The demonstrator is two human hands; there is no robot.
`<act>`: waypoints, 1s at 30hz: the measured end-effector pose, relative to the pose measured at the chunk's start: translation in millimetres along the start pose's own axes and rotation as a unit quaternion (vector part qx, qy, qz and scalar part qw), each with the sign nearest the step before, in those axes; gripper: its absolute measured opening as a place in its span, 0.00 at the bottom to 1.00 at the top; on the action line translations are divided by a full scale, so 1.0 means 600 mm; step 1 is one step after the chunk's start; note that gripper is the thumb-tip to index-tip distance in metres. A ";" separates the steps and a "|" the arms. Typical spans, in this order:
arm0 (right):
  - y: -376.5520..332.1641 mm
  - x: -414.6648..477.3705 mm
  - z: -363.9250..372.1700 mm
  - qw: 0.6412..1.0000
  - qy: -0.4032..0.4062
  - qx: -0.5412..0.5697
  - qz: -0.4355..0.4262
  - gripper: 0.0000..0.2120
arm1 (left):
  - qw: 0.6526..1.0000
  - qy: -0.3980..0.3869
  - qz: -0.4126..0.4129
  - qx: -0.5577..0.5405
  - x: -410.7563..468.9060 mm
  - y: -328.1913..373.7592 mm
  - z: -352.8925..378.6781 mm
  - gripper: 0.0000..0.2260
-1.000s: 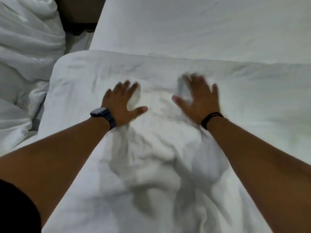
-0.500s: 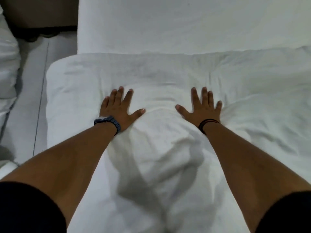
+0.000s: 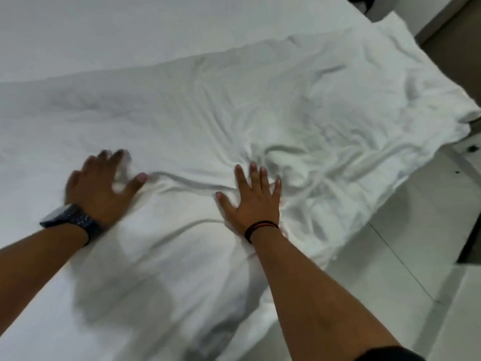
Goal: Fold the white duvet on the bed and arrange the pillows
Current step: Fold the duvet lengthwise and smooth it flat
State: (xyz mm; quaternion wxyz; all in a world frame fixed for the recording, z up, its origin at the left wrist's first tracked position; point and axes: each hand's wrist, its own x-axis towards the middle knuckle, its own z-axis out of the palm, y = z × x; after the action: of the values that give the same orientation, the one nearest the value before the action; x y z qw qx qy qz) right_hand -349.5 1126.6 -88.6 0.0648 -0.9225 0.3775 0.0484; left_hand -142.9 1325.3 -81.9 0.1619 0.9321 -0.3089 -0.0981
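The white duvet [image 3: 299, 105] lies folded in a thick wrinkled layer across the near part of the bed, its right end hanging past the bed's edge. My left hand [image 3: 100, 187], with a dark watch on its wrist, rests palm down on the duvet, fingers spread and blurred. Flat on the duvet to its right is my right hand [image 3: 253, 200], fingers apart, with creases bunched just beyond the fingertips. Neither hand grips the fabric. No pillows are in view.
The smooth white bed sheet [image 3: 156, 29] stretches beyond the duvet's far edge. Pale tiled floor [image 3: 406, 256] runs along the right side of the bed. A dark piece of furniture [image 3: 468, 162] stands at the right edge.
The view has swung right, so the duvet's right end and the floor beside it now show. Both hands stay flat on the duvet; creases have bunched ahead of the right hand.
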 end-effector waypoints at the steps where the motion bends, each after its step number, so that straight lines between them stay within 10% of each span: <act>1: 0.017 -0.004 -0.006 1.000 0.012 -0.008 0.027 0.38 | 0.999 -0.014 0.048 -0.017 -0.012 0.037 0.009 0.43; 5: 0.112 -0.033 -0.019 0.990 -0.012 -0.004 0.143 0.41 | 0.971 -0.109 0.206 0.049 -0.077 0.138 0.055 0.46; 15: 0.124 -0.064 -0.032 0.974 -0.111 0.041 0.192 0.46 | 0.935 -0.241 0.198 0.167 -0.104 0.140 0.046 0.51; 19: 0.026 -0.031 -0.040 0.986 0.066 0.070 0.139 0.43 | 0.942 -0.180 0.225 0.175 -0.038 0.104 0.009 0.50; 23: -0.049 -0.028 0.017 0.998 -0.042 0.031 0.047 0.43 | 0.934 -0.131 0.259 0.208 0.012 0.034 -0.003 0.44; 30: -0.071 -0.013 0.064 0.992 0.019 -0.037 0.119 0.43 | 0.955 -0.104 0.242 0.139 0.093 -0.104 0.001 0.38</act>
State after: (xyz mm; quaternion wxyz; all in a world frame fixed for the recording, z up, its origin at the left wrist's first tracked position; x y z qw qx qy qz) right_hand -326.9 1168.1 -121.9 0.0170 -0.8736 0.4835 0.0518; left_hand -64.8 1338.6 -109.9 0.0171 0.8275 -0.5506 -0.1084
